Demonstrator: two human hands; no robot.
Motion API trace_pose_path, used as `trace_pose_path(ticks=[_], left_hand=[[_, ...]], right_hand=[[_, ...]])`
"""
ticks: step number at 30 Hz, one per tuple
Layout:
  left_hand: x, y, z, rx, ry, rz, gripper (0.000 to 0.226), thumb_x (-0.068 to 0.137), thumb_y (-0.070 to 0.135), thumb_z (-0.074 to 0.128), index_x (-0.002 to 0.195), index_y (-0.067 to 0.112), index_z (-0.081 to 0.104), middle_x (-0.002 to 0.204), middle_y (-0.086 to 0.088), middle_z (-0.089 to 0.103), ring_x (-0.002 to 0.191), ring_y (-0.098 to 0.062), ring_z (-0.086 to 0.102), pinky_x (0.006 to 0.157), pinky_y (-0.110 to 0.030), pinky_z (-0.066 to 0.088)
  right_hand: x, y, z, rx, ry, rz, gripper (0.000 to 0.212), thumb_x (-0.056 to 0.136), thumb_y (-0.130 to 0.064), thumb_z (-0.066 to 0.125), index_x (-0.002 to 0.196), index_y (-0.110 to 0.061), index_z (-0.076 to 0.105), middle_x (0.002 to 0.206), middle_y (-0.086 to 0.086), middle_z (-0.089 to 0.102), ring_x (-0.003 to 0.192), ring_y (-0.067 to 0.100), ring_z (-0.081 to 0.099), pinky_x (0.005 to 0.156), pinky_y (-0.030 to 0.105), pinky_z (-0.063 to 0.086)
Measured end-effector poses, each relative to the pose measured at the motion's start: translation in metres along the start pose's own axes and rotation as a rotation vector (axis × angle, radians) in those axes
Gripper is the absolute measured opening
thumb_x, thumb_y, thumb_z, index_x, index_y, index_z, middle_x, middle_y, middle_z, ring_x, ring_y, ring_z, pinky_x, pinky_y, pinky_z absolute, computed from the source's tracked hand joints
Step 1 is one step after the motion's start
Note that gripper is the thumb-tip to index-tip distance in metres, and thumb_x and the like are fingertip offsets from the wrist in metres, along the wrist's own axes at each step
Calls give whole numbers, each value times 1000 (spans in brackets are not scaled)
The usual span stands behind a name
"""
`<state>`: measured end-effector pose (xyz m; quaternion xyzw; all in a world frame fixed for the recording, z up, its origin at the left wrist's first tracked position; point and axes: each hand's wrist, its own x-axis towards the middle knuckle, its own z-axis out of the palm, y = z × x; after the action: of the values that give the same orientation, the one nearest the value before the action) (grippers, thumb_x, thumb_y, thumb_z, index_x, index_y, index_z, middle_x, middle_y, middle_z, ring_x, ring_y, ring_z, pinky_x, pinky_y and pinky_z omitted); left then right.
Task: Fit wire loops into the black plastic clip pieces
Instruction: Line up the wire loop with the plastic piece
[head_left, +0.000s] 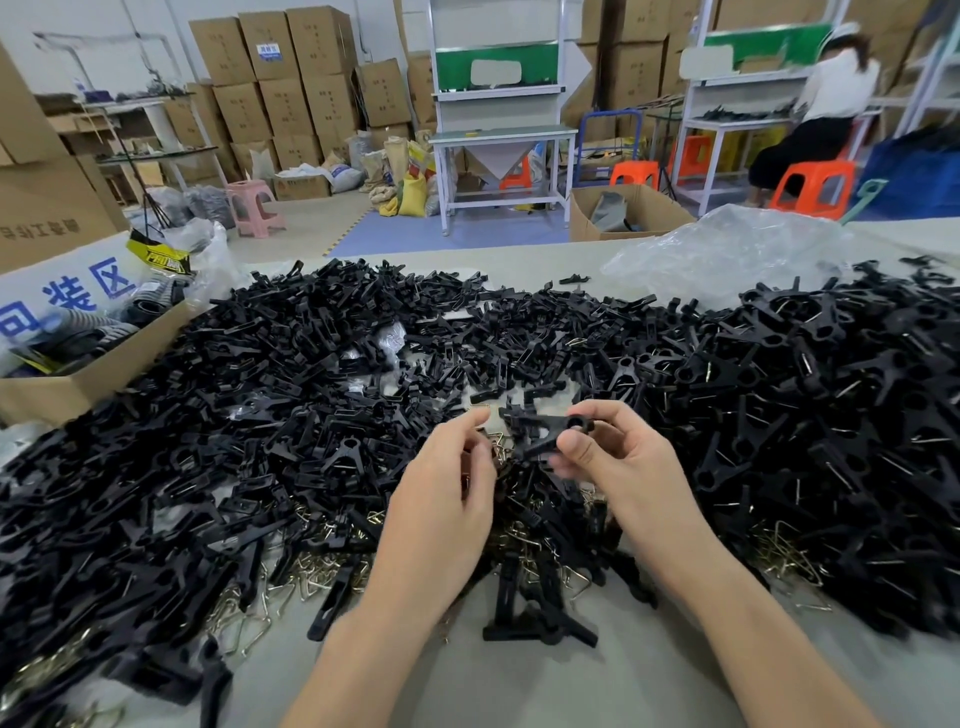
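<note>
Black clip pieces (260, 415) are lying heaped across the table (519, 686).
Blue "装区" is showing on a white sign (67, 296) at the left edge; the left hand (441, 499) is curling, grip unclear; the right hand (623, 467) is pinching one clip piece (545, 431) above wire loops (322, 566).
</note>
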<state>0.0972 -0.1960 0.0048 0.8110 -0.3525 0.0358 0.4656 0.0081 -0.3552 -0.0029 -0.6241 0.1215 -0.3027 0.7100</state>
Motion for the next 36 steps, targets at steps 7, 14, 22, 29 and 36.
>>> trace_pose_path(ticks=[7,14,22,29,36], left_hand=[[-6,-1,5,585,-232,210,37,102,39,39,136,35,55,126,14,50,114,-11,47,102,-31,34],[0,-2,-3,220,-144,-3,20,100,31,40,104,41,57,87,17,64,73,-3,55,68,-26,45],[45,-2,11,782,-549,7,47,104,35,39,150,30,37,153,5,39,136,-25,34,110,-46,29],[77,12,23,901,-608,126,38,104,40,46,134,18,49,137,-6,48,128,-29,46,101,-46,42],[54,6,8,804,-513,190,21,104,35,47,118,21,51,116,5,61,114,-23,58,87,-38,48]], right_hand=[[7,9,-7,-22,129,-17,25,85,-23,77,105,-21,63,81,-8,74,78,16,73,74,21,59],[7,11,-7,-66,143,-15,20,89,-23,75,105,-23,63,85,-3,75,78,18,74,74,25,60],[7,14,-8,-78,147,-3,20,90,-20,74,106,-21,63,85,-3,74,75,15,72,71,22,57],[7,13,-7,-89,137,-3,20,92,-19,73,108,-20,61,83,-7,74,71,11,70,65,18,54],[5,13,-6,-111,139,1,19,91,-23,74,106,-24,62,86,-1,72,74,13,71,68,20,55]])
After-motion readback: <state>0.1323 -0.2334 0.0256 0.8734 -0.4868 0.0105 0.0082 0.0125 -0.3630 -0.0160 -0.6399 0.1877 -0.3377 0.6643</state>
